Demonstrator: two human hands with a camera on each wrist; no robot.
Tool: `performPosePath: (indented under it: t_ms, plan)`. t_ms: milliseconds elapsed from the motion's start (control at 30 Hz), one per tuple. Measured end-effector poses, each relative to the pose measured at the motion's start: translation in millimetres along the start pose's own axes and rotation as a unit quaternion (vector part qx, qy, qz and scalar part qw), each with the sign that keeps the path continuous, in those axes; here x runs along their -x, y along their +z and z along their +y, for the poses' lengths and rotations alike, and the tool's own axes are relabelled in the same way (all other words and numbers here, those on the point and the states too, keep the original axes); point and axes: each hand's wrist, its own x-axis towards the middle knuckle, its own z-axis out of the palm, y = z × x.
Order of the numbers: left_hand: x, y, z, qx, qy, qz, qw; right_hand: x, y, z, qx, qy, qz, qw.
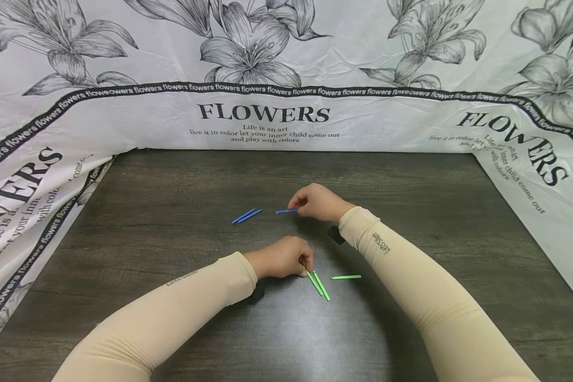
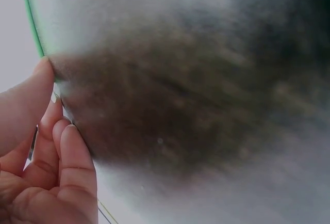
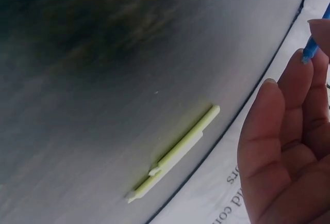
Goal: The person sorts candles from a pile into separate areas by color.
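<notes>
- Cream sleeves [image 1: 425, 286] covered both forearms, nearest the head camera, running in from the bottom edge; small dark print on each.
- Left hand [image 1: 284, 257]: fingers bent, thumb and fingertips nearly closed, pinching one green stick [image 1: 314, 283] by its far end.
- Second green stick [image 1: 322, 286] lay just beside the pinched one, roughly parallel; can't tell if those two touched.
- Third green stick [image 1: 346, 277] lay apart, to the right of that pair, crosswise on the table [image 1: 196, 180].
- Right hand [image 1: 322, 202]: farther out than the left, thumb and fingers curled in, pinching a blue stick [image 1: 284, 211] by one end; its other end pointed left.
- Two blue sticks [image 1: 250, 216] lay slanted side by side, left of the held one and near it.
- Tabletop was dark wood-grain.
- White cloth [image 1: 382, 119] with flower drawings and "FLOWERS" lettering bordered the back and sides.
</notes>
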Motion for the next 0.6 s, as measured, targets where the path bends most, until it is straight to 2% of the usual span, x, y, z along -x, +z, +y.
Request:
performPosePath:
  t_ms: [333,600]
  plan:
    - [0.7,-0.8,0.3,0.002,0.005,0.001,1.0000,-22.4,4.9,-9.0,0.023,-0.030,-0.029,0.9989]
    - [1.7,-0.9,0.1,0.002,0.007,0.005,1.0000,-36.4,10.5,-17.7,0.045,-0.034,-0.043,0.9975]
